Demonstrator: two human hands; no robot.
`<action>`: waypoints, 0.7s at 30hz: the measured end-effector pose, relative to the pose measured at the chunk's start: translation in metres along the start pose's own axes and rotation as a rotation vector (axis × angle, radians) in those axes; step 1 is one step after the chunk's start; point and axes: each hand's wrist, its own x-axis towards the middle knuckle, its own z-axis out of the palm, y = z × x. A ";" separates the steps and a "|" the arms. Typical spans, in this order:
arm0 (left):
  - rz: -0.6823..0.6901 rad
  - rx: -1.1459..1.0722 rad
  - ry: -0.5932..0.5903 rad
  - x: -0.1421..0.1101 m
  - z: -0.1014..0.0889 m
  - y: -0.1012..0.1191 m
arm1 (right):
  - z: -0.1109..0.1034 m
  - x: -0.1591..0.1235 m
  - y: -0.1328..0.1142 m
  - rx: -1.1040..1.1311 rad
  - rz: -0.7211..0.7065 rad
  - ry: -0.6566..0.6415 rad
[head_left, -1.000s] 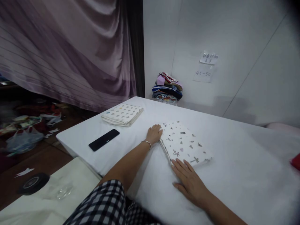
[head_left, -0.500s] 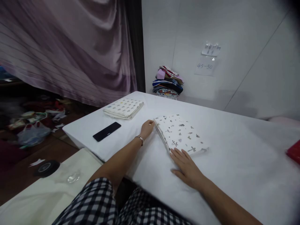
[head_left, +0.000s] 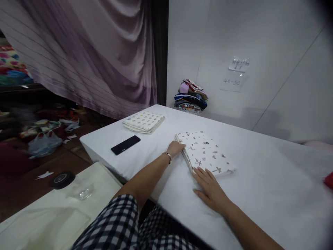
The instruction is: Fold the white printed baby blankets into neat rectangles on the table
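Observation:
A folded white cloth with small grey-brown prints, palm trees among them, lies on the white-covered table. At its left folded edge is my left hand, its fingers closed there with the thumb side over the fabric; the fingertips are partly hidden. My right hand lies flat with fingers stretched out, the fingertips touching the cloth's near corner and the palm over the table. A second folded cloth, patterned with small hearts, rests farther off to the left.
A black phone lies left of my left arm. Behind the table is a stack of folded fabrics. A lower cream surface at left bears a roll of dark tape. Something red shows at the right edge.
My left hand has moved from the cloth's far left corner nearer along its left edge, and now overlaps the fabric. My right hand stays at the near corner. The view has shifted slightly.

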 end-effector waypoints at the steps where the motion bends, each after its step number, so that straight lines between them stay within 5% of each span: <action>1: -0.011 -0.003 -0.001 0.001 0.000 -0.001 | 0.000 0.000 0.000 0.000 -0.001 -0.006; 21: -0.075 0.050 -0.037 0.004 -0.004 0.003 | 0.004 -0.001 0.003 0.014 -0.018 -0.004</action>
